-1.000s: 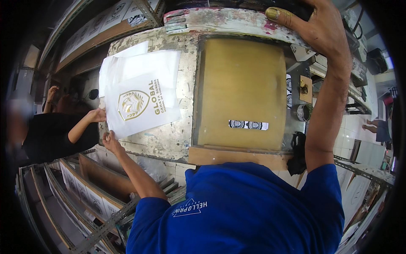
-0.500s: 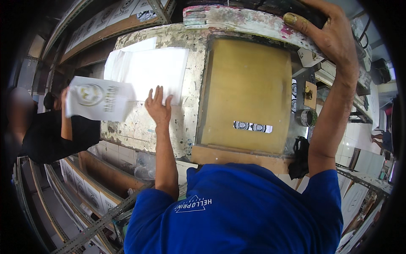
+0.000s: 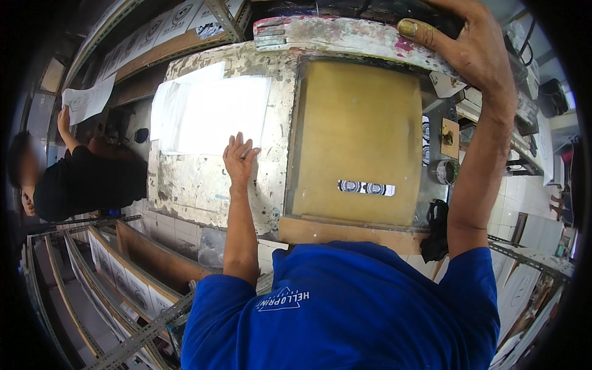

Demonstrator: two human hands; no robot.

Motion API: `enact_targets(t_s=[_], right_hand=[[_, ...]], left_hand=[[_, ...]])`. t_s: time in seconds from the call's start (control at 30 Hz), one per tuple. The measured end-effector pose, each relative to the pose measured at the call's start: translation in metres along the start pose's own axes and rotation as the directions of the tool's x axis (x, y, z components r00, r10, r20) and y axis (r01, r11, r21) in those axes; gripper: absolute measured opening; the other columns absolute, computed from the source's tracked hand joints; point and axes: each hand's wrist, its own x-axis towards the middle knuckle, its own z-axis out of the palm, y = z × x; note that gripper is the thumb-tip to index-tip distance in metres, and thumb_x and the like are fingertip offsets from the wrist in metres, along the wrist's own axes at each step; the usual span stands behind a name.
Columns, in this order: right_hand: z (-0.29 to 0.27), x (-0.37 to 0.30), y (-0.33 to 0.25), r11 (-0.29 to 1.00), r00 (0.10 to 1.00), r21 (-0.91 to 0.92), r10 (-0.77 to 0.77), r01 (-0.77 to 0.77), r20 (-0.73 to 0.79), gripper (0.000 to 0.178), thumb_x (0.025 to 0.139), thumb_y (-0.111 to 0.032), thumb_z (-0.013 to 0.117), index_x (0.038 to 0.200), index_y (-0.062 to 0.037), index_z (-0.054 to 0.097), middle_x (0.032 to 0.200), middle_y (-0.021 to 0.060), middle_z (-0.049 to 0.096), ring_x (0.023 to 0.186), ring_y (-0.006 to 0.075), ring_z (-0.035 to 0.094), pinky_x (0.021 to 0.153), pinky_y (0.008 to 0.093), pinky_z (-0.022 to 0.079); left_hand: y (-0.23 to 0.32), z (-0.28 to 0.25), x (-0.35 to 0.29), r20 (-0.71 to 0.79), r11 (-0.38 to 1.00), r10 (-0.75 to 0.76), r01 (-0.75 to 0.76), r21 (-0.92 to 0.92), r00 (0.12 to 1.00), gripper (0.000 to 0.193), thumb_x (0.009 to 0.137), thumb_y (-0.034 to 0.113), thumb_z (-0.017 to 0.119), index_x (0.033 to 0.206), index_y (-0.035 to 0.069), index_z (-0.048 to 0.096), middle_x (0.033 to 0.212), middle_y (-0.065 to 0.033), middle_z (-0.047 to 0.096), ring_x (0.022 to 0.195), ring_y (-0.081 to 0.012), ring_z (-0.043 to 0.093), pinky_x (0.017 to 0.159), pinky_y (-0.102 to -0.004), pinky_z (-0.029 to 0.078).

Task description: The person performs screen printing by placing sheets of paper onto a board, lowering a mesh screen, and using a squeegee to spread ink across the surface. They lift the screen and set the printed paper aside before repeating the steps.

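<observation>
My left hand [image 3: 239, 161] is open, its fingers slightly spread and resting at the near right edge of a pile of white sheets [image 3: 213, 117] on the stained worktable [image 3: 197, 185]. At the upper right, my right hand [image 3: 478, 58] grips the end of a paint-stained wooden bar [image 3: 351, 37]. Its thumb lies along the bar, while the other fingers are hidden behind it. Between my arms lies a flat yellowish-brown printing screen [image 3: 364, 129] in a frame. A narrow strip with black and white round designs [image 3: 366, 188] shows near the screen's close edge.
At left, a person in black [image 3: 92, 179] holds up a printed sheet [image 3: 89, 102] beside the metal shelving [image 3: 166, 46]. Right of the screen stand a small pot [image 3: 444, 171] and a brown board [image 3: 450, 135]. More racks [image 3: 123, 271] with printed sheets stand lower left.
The person at left has carried the printed sheet from beside the table up toward the shelving. My left hand has shifted slightly nearer to me; my right hand keeps its grip.
</observation>
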Motion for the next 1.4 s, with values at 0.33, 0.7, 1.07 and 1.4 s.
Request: enact_targets(t_s=[0.33,0.7,1.07,1.4], right_hand=[[-0.008,0.006,0.010,0.983,0.976,0.088,0.149,-0.164,0.156,0.050,0.074,-0.045,0.086,0.107,-0.0073,0.080,0.091,0.0084,0.080,0.071,0.0176,0.071,0.068,0.0299,0.058],[0.002,0.001,0.025,0.991,0.993,0.081,0.101,-0.105,0.060,0.050,0.072,-0.041,0.087,0.107,-0.0055,0.080,0.099,0.0122,0.079,0.085,0.0242,0.073,0.078,0.0336,0.058],[-0.007,0.008,0.020,0.987,0.978,0.020,0.154,-0.158,0.140,0.055,0.075,-0.046,0.083,0.109,-0.0025,0.079,0.098,0.0164,0.078,0.088,0.0285,0.073,0.082,0.0367,0.057],[-0.010,0.006,0.017,0.978,0.970,0.078,0.177,-0.192,0.166,0.051,0.076,-0.044,0.084,0.107,-0.0031,0.080,0.097,0.0182,0.078,0.084,0.0297,0.073,0.080,0.0370,0.058]], left_hand=[[0.033,-0.010,0.025,-0.081,0.936,-0.130,0.095,-0.340,0.988,0.017,0.087,0.008,0.079,0.103,0.003,0.079,0.109,-0.0114,0.078,0.095,-0.0226,0.074,0.082,-0.0338,0.058],[0.129,0.032,0.000,0.586,0.947,0.214,-0.312,0.071,0.782,0.050,0.095,0.045,0.066,0.139,0.020,0.066,0.161,-0.0098,0.043,0.152,-0.0443,0.027,0.122,-0.0685,0.014],[0.273,0.163,-0.013,0.584,0.795,0.578,-0.552,-0.249,0.570,0.063,0.093,0.053,0.063,0.149,0.025,0.054,0.166,-0.0061,0.032,0.156,-0.0382,0.017,0.124,-0.0661,0.008],[0.315,0.168,-0.057,0.538,0.804,0.590,-0.496,-0.327,0.601,0.061,0.092,0.046,0.068,0.146,0.020,0.057,0.165,-0.0111,0.033,0.155,-0.0423,0.018,0.123,-0.0683,0.006]])
